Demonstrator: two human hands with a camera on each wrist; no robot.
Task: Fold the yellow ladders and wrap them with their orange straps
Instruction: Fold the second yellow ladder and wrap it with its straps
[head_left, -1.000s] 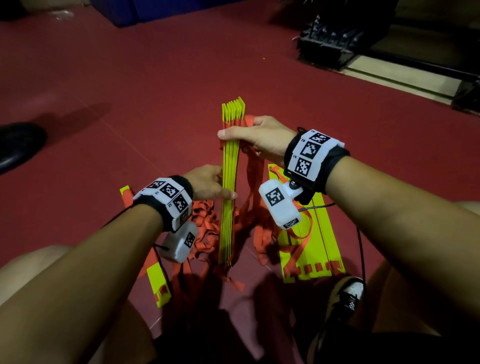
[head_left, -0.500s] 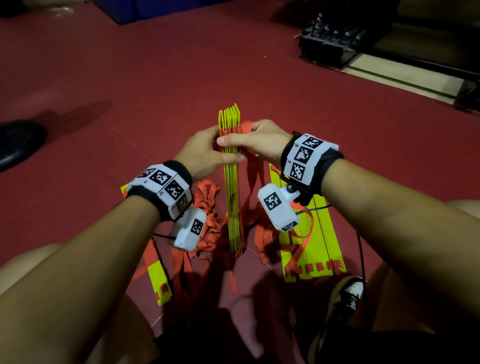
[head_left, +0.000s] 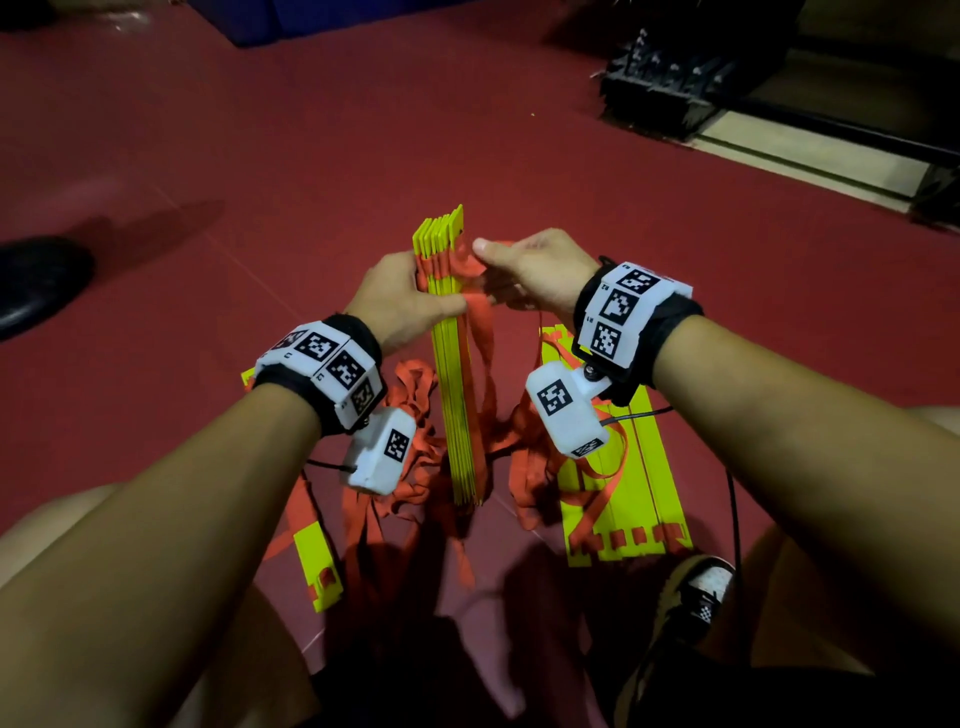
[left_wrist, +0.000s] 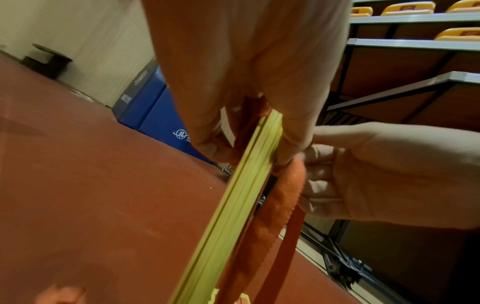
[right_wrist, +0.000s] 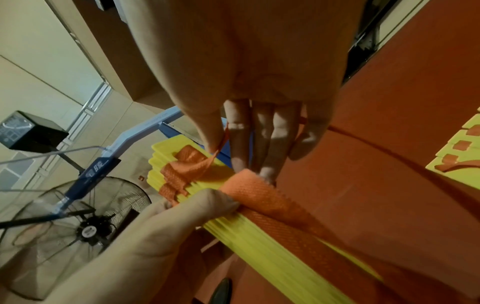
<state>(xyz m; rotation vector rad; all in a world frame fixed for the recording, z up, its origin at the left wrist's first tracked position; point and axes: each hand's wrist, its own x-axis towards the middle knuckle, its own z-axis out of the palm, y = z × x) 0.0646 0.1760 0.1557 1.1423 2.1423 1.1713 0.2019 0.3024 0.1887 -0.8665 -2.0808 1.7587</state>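
On the red floor (head_left: 322, 156), a black shoe (head_left: 36, 280), far left.

red floor (head_left: 311, 156); black shoe (head_left: 36, 280) left; floor fan (right_wrist: 78, 226).

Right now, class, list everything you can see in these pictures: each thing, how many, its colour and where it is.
Stacked ladder rungs: one bundle, yellow, on edge between the hands.
Strap: one, orange, pulled off the bundle's far end.
Loose straps: a tangle, count unclear, orange, on the floor under the bundle.
Flat ladder section: one, yellow, on the floor at right.
Single rung: one, yellow, floor at left.
Floor: dark red.
Shoe: one, black, far left.
Fan: one, black, in the right wrist view.
Mat: one, blue, by the wall.
Sneaker: one, checkered, lower right.
Left hand: grips the bundle.
Right hand: fingers pinch the strap.
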